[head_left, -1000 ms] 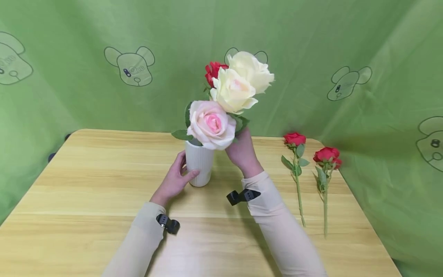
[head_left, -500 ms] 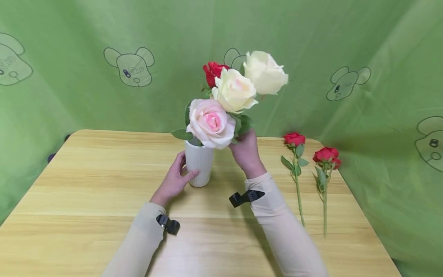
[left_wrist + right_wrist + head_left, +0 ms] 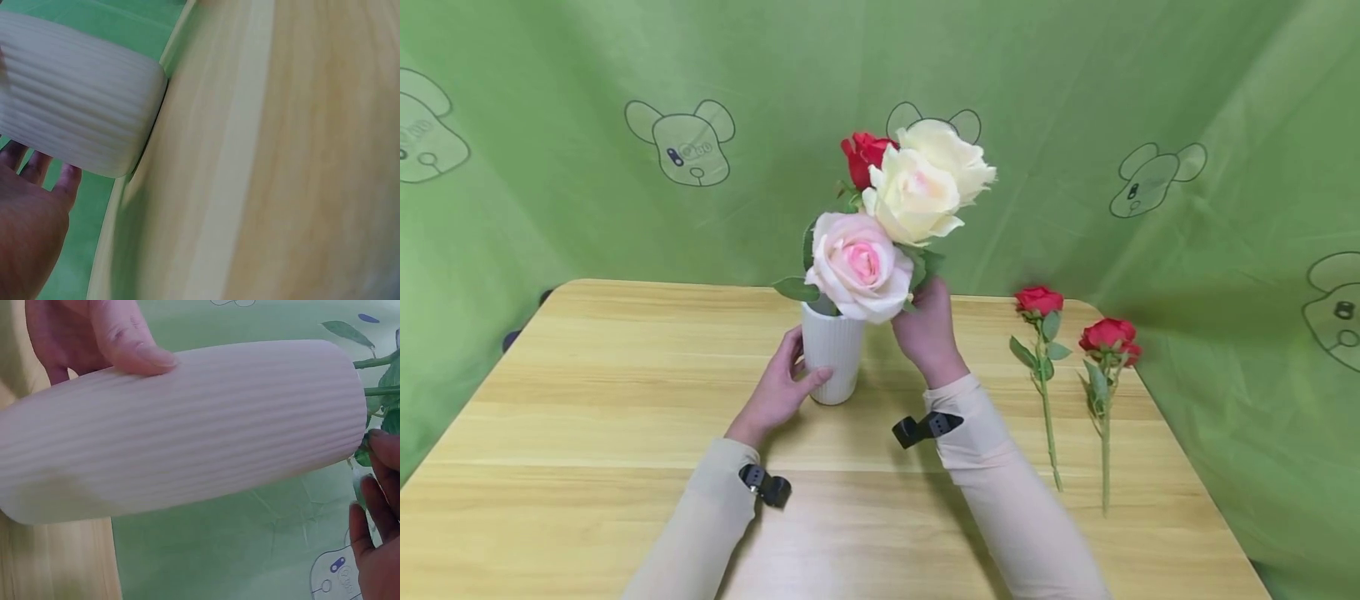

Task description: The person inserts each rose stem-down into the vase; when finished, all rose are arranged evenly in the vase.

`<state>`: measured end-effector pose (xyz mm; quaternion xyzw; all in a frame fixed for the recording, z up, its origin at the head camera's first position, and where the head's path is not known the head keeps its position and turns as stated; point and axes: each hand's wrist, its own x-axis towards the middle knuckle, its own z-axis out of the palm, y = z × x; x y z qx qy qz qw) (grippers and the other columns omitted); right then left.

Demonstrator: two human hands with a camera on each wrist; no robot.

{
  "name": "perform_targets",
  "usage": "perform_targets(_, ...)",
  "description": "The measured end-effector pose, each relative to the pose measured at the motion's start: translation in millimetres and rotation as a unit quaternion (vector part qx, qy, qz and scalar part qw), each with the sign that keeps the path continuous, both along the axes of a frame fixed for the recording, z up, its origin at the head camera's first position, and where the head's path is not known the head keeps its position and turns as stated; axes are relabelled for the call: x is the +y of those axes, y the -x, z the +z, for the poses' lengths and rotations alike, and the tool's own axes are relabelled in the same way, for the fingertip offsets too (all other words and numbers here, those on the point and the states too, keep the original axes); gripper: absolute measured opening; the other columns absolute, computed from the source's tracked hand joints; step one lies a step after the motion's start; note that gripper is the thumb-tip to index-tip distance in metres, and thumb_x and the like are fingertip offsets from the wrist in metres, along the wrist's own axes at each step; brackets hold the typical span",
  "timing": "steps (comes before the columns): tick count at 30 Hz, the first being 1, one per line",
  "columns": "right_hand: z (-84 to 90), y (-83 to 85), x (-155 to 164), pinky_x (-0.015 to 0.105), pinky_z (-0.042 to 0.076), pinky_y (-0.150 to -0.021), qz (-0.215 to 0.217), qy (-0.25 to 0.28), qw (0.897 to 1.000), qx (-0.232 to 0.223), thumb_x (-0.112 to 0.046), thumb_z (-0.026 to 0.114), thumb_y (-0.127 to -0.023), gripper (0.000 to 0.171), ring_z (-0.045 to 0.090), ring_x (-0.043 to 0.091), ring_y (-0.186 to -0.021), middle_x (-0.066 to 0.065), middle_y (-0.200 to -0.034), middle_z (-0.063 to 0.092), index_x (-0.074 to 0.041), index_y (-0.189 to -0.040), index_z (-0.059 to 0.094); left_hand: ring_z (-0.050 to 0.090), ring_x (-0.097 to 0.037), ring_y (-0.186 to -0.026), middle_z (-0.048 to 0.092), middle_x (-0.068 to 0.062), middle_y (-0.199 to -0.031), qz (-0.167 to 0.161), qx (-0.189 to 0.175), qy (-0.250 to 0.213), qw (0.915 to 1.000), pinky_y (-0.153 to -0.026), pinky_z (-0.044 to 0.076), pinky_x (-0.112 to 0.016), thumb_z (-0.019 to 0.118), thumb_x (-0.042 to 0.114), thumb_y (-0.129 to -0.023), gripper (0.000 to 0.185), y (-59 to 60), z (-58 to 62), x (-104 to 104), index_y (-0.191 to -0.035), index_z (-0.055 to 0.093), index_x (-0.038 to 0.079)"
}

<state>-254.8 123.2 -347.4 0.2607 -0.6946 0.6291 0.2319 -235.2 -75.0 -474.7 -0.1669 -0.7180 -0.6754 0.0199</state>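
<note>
A white ribbed vase stands upright on the table. My left hand holds its side, thumb across the front, as the right wrist view also shows. Out of its mouth rise a pale pink rose, a cream rose and a red rose. Behind the cream rose is a white rose, partly covered. At the rim my right hand pinches a leafy green stem, which appears to be the white rose's. Blooms and leaves hide its fingertips in the head view.
On the right of the wooden table lie two red roses, one farther back and one nearer the edge, stems toward me. A green curtain with bear-like drawings hangs behind the table and at its sides.
The white rose and my right hand shifted right half a second ago, then came back left, behind the cream rose. My left hand and the vase have stayed put.
</note>
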Motion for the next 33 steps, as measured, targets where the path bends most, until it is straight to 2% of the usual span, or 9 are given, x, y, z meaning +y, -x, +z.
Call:
perform_targets(1, 0.3, 0.3, 0, 0.036, 0.046, -0.101, 0.006, 0.0, 1.0, -0.002, 0.017, 0.058, -0.081, 0.044, 0.058, 0.026, -0.112, 0.024, -0.117, 0.063, 0.014, -0.125, 0.055, 0.033, -0.032, -0.139, 0.034, -0.02, -0.151, 0.0, -0.001, 0.001, 1.0, -0.114, 0.031, -0.043, 0.07, 0.009, -0.091, 0.073, 0.3, -0.2, 0, -0.15, 0.028, 0.002)
perform_targets(10, 5.2, -0.3, 4, 0.037, 0.043, -0.104, 0.034, -0.05, 0.998, -0.032, 0.011, 0.064, -0.085, 0.047, 0.055, 0.03, -0.118, 0.023, -0.123, 0.06, 0.009, -0.131, 0.051, 0.03, -0.038, -0.139, 0.031, -0.027, -0.151, -0.002, -0.019, -0.001, 0.9998, -0.115, 0.028, -0.048, 0.068, 0.001, -0.091, 0.074, -0.2, 3.3, -1, -0.15, 0.024, -0.003)
perform_targets(16, 8.7, -3.7, 13, 0.035, 0.038, -0.109, 0.067, -0.078, 0.992, -0.072, 0.014, 0.067, -0.082, 0.059, 0.05, 0.026, -0.126, 0.018, -0.134, 0.055, 0.006, -0.137, 0.047, 0.032, -0.033, -0.139, 0.033, -0.022, -0.151, 0.001, -0.011, 0.002, 0.9999, -0.114, 0.03, -0.044, 0.069, 0.007, -0.091, 0.073, -1.2, 2.4, -2, -0.15, 0.026, 0.001)
perform_targets(21, 8.1, -5.7, 23, 0.039, 0.041, -0.107, 0.073, -0.098, 0.988, -0.097, 0.015, 0.066, -0.082, 0.057, 0.052, 0.027, -0.123, 0.018, -0.133, 0.055, 0.006, -0.136, 0.05, 0.034, -0.032, -0.138, 0.035, -0.021, -0.151, 0.002, -0.004, 0.001, 1.0, -0.114, 0.031, -0.043, 0.071, 0.01, -0.091, 0.073, -1.7, 2.2, -2, -0.15, 0.028, 0.003)
perform_targets(28, 6.7, -8.4, 41, 0.04, 0.05, -0.097, 0.027, -0.134, 0.981, -0.136, 0.006, 0.067, -0.086, 0.045, 0.057, 0.029, -0.113, 0.018, -0.123, 0.06, 0.006, -0.13, 0.055, 0.033, -0.037, -0.138, 0.033, -0.025, -0.151, -0.004, -0.005, 0.003, 1.0, -0.114, 0.031, -0.047, 0.07, 0.007, -0.091, 0.077, -1.2, 2.8, 0, -0.153, 0.024, 0.002)
perform_targets(33, 6.0, -13.5, 66, 0.039, 0.053, -0.09, -0.016, -0.188, 0.968, -0.168, -0.003, 0.066, -0.09, 0.026, 0.059, 0.027, -0.104, 0.015, -0.11, 0.063, 0.004, -0.115, 0.061, 0.034, -0.034, -0.138, 0.035, -0.022, -0.15, -0.005, -0.009, 0.012, 0.9999, -0.113, 0.032, -0.045, 0.071, 0.01, -0.091, 0.077, -1.5, 4.2, -1, -0.152, 0.026, 0.004)
